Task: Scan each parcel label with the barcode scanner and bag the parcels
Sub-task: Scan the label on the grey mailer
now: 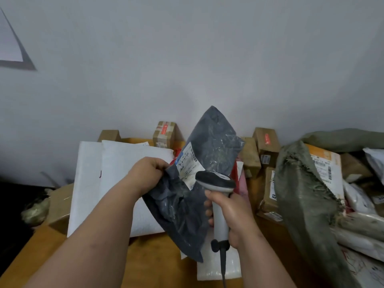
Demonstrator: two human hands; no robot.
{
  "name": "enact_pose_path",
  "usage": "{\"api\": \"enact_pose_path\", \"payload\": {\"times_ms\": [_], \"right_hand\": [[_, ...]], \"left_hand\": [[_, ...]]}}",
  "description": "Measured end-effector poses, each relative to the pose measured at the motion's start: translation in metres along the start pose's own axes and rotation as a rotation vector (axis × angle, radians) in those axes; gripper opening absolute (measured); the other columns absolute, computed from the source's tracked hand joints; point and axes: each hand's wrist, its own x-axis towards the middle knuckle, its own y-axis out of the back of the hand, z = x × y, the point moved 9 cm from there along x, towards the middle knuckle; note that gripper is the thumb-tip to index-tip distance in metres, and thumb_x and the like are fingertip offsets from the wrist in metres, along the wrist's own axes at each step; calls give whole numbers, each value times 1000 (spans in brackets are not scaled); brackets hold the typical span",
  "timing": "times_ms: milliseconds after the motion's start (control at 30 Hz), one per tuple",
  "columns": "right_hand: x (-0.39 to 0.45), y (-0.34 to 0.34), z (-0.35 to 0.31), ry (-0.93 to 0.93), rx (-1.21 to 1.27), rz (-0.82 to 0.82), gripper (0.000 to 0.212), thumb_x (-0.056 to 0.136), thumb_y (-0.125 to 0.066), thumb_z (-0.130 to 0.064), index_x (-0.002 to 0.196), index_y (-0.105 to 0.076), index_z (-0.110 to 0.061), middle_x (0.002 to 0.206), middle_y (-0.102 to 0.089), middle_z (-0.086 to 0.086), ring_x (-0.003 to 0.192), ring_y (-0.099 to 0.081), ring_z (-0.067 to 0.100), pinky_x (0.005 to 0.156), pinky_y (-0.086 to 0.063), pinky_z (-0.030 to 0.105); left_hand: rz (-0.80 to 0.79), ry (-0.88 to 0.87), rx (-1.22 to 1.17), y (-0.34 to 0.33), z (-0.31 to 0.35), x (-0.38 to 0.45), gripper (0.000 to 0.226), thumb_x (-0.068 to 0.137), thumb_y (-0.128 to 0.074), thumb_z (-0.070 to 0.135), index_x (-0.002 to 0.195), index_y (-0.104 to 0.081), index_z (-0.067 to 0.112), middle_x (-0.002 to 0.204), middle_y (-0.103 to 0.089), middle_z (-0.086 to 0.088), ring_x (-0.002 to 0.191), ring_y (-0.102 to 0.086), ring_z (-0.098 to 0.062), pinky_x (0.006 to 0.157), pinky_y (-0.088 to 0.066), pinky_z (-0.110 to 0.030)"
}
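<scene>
Scan step. Left hand (148,175) pinches dark grey parcel (199,179) mid-frame, label (188,163) facing up. Right hand (230,213) grips barcode scanner (217,191), head at label's lower edge. Next: aim at barcode, then drop into green sack (307,204), right of frame.

Both bare forearms stretched forward, raised. Left hand (148,173) knuckles up, fingers curled, pinching a held edge. Right hand (232,213) just beside it, upright, fingers wrapped round a grip, thumb on top.
</scene>
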Motion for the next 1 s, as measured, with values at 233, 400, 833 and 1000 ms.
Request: {"api": "enact_pose_path", "payload": {"times_ms": [233,400,833,1000], "right_hand": [[2,-17,12,-41,-81,-57,17,87,-75,-20,97,-71,-6,71,-68,5,58,-62,15,52,-50,28],[13,-36,21,-39,-109,-58,20,88,-74,-18,100,-69,-3,70,-65,6,57,-59,17,49,-46,29],[35,-76,39,-69,-172,-100,16,84,-78,-23,92,-72,-11,66,-71,1,55,-65,14,49,-49,27],[35,-73,38,-79,-163,-121,16,84,-78,-23,93,-72,-11,68,-71,2,56,-64,14,49,-49,27]], "left_hand": [[678,215,-189,38,-78,-23,81,83,-80,25,150,-35,20,147,-46,-11,135,-40,-36,107,-41,-54],[777,512,-401,-5,-138,-67,82,72,-85,37,139,-42,17,138,-46,-17,128,-40,-40,102,-40,-56],[633,938,-964,-88,-157,-78,86,66,-92,31,131,-38,14,132,-47,-19,113,-53,-38,96,-53,-49],[611,853,-1038,-97,-156,-73,62,77,-82,8,119,-36,12,119,-53,-18,92,-54,-29,80,-49,-37]]}}
